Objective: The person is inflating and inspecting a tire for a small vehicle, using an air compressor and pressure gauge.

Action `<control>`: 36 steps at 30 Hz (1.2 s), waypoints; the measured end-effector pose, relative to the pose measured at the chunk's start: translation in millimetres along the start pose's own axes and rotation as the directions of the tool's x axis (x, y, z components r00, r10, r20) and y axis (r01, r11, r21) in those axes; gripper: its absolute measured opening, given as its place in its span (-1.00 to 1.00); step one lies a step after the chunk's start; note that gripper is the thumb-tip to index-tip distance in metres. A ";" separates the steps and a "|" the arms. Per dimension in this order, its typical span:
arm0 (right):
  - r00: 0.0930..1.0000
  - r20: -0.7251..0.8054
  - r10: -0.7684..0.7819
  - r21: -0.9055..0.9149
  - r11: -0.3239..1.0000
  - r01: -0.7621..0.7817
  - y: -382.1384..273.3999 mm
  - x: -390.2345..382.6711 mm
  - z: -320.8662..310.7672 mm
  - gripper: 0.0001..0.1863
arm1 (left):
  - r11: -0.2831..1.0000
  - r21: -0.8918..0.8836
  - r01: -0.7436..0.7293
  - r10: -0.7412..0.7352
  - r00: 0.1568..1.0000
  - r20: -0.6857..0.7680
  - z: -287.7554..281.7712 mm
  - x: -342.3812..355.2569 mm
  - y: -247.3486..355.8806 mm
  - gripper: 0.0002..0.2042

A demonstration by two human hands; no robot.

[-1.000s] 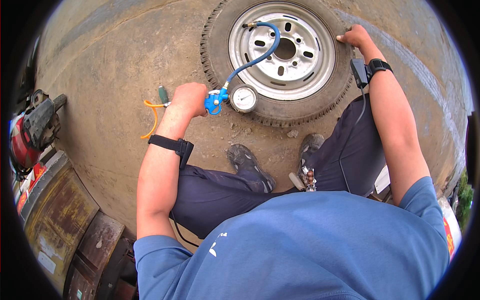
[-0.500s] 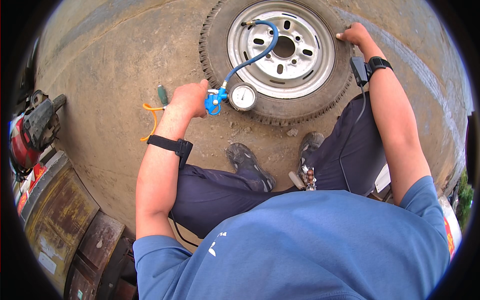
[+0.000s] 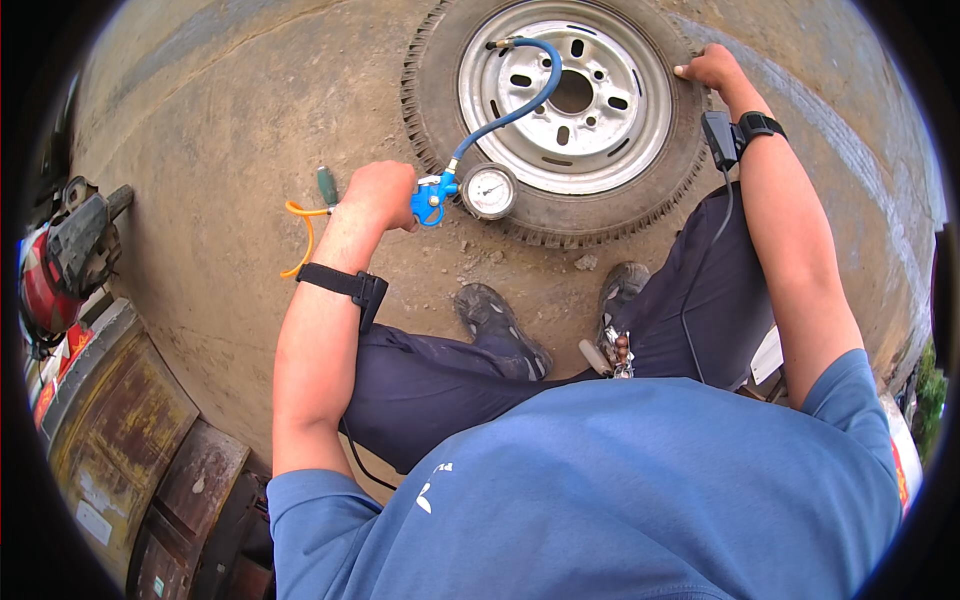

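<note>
The pressure gauge [image 3: 490, 191] needle is slanting, no longer upright, beside the left hand [image 3: 380, 195], its fingers curling round the tire inflator [image 3: 430, 202]. The tire [image 3: 575, 217] is lying under the right hand's [image 3: 712, 68] thumb, other fingers hidden. Inflating seems underway, likely calling next for a reading.

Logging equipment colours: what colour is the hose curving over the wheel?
The hose is blue; the head view shows it best.

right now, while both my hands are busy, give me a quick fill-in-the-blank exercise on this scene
1. The inflator in the left hand is coloured ____.
2. The right hand touches the ____ around the silver rim.
3. In the picture, the round gauge is to the ____ of the inflator.

Missing words: blue; tyre; right.
</note>
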State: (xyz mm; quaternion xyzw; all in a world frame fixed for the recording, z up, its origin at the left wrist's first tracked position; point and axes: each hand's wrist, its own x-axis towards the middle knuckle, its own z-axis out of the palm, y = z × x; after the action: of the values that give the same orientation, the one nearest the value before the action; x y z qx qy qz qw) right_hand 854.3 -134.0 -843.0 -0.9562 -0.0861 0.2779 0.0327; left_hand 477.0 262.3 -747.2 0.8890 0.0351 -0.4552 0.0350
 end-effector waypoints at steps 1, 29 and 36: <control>1.000 -0.011 -0.004 0.001 1.000 0.004 2.5 1.2 0.0 -0.37 | 1.000 0.000 -0.001 0.001 1.000 -0.002 -1.1 0.4 0.7 -0.57; 0.998 0.045 0.032 -0.013 0.999 -0.032 -3.8 -0.9 -2.6 -0.36 | 1.000 0.001 0.008 -0.008 1.000 0.024 -1.7 0.1 0.6 -0.55; 1.000 -0.023 -0.012 -0.019 1.000 0.011 -1.7 -2.7 -0.4 -0.36 | 1.000 0.014 0.010 -0.011 1.000 0.021 -2.6 0.3 0.9 -0.54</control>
State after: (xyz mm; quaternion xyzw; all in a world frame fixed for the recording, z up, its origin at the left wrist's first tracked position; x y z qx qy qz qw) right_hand 852.0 -132.9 -841.0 -0.9591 -0.0938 0.2658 0.0262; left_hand 479.4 261.6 -745.9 0.8842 0.0363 -0.4649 0.0268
